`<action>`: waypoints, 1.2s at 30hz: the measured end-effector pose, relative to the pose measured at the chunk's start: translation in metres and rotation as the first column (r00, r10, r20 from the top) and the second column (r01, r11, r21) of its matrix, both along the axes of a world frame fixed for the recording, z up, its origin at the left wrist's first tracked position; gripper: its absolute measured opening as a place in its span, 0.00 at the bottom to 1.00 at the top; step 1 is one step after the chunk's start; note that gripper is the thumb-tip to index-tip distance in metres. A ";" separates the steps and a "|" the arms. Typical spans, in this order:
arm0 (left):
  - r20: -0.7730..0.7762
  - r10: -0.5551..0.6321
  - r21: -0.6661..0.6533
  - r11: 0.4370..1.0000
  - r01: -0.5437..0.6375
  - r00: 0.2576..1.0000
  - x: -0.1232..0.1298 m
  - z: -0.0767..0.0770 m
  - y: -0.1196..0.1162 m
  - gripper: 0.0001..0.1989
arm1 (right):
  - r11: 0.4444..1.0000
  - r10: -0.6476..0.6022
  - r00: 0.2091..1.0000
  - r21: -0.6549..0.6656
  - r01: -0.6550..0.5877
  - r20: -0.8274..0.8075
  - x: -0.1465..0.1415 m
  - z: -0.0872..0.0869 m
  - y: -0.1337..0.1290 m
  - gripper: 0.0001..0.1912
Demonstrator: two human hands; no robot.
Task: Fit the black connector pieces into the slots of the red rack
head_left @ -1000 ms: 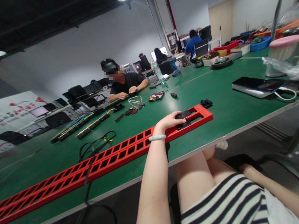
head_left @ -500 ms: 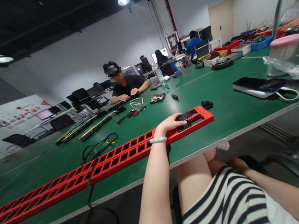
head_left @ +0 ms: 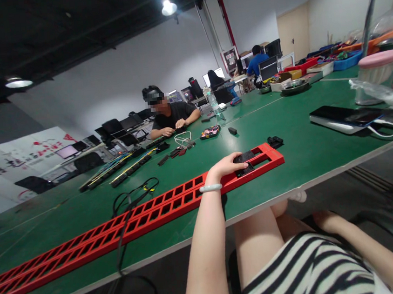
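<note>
A long red frame (head_left: 167,206) with two rows of slots lies along the front of the green table (head_left: 290,167). Near its right end, my left hand (head_left: 225,167), with a pale bracelet on the wrist, grips a black part (head_left: 245,157) between thumb and fingers. This part sits in the frame. Just beyond the frame's right end is another small black piece (head_left: 275,141). My right hand (head_left: 325,222) is low beside my leg, below the table edge, with its fingers hidden. A black strap (head_left: 121,236) crosses the frame and hangs off the edge.
Phones (head_left: 344,117) with a white cable lie at the right, near a pink-lidded container (head_left: 374,72). Farther back are a bottle (head_left: 213,103), a patterned tray (head_left: 210,132) and wired black strips (head_left: 134,170). A person (head_left: 172,114) sits across the table.
The view has shifted slightly, so the scene sits a little lower and to the right. My left hand keeps its hold on the black part in the frame.
</note>
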State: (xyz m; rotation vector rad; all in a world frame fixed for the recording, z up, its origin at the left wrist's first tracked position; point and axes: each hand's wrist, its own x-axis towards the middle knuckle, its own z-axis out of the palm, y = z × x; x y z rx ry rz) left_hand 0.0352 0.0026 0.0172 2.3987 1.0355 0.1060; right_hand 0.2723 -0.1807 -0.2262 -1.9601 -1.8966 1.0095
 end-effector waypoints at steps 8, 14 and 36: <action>0.001 -0.001 -0.021 1.000 0.001 1.000 0.000 -0.001 0.003 0.33 | 0.673 0.717 0.696 0.302 -0.675 -0.044 0.003 0.237 -0.021 0.11; 0.016 0.010 -0.035 0.999 -0.009 1.000 0.000 -0.002 0.002 0.34 | 0.501 0.258 0.956 0.826 -0.258 0.142 0.002 0.307 0.119 0.10; -0.121 0.137 -0.104 0.983 -0.150 0.983 0.016 -0.003 0.006 0.27 | 0.841 0.010 0.959 0.517 -0.161 0.282 0.060 0.199 0.222 0.13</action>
